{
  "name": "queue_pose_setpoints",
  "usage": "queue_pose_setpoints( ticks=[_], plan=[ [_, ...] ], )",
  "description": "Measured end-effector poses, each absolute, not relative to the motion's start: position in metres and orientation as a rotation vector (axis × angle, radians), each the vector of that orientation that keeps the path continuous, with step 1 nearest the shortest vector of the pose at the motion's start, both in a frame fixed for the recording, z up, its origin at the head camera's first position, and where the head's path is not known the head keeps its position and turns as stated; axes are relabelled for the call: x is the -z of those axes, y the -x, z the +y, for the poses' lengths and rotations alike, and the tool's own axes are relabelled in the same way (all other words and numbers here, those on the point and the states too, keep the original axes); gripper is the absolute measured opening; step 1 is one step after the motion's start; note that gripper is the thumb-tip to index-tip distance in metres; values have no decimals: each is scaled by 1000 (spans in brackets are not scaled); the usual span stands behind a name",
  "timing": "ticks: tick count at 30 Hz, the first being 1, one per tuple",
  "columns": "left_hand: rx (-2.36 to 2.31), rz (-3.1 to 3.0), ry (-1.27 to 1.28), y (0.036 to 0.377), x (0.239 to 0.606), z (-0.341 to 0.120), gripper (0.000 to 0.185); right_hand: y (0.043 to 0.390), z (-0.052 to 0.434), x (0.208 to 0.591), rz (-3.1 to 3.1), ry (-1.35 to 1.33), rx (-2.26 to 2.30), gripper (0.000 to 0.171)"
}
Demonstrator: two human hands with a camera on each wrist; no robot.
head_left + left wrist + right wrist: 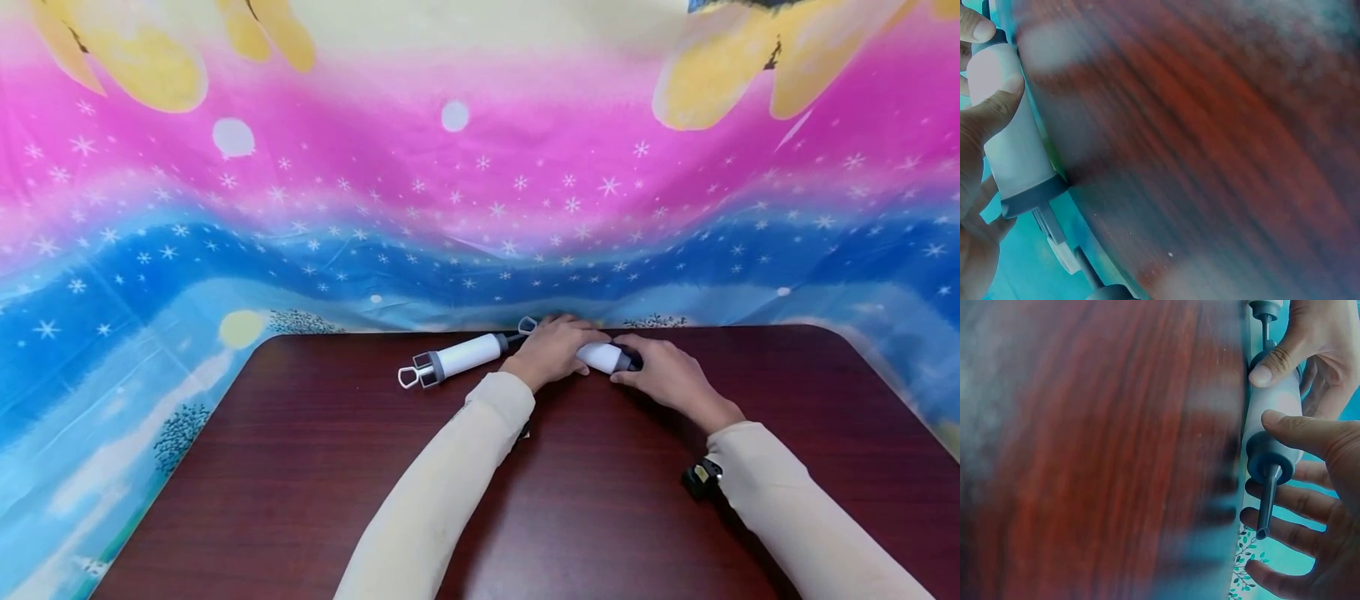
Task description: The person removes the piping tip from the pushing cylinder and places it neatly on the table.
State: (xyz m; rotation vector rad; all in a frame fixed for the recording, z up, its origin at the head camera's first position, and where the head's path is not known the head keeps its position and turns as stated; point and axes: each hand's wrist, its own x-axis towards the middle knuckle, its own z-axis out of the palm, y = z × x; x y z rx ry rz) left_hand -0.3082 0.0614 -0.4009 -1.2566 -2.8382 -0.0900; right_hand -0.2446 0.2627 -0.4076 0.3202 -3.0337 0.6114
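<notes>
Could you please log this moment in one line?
left hand: grips tube | right hand: thumb on tube, near nozzle | other tube: on table, further left

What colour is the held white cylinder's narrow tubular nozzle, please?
Dark grey; the nozzle shows best in the right wrist view.

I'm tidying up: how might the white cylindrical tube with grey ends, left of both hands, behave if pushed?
The tube may start rolling, since it is round, though the boxy grey frame at one end could stop it. It seems stiff, judging by its straight outline.
</notes>
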Motion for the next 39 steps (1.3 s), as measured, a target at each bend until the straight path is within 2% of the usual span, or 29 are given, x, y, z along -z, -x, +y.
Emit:
queue_pose_setpoints(
  ticks=[15,39],
  plan=[
    [57,-2907,1217,308,402,66,58,243,262,411,-3029,-328,-618,48],
    [4,-2813,1266,300,382,68,57,232,269,392,-2970,-315,-581,47]
  ],
)
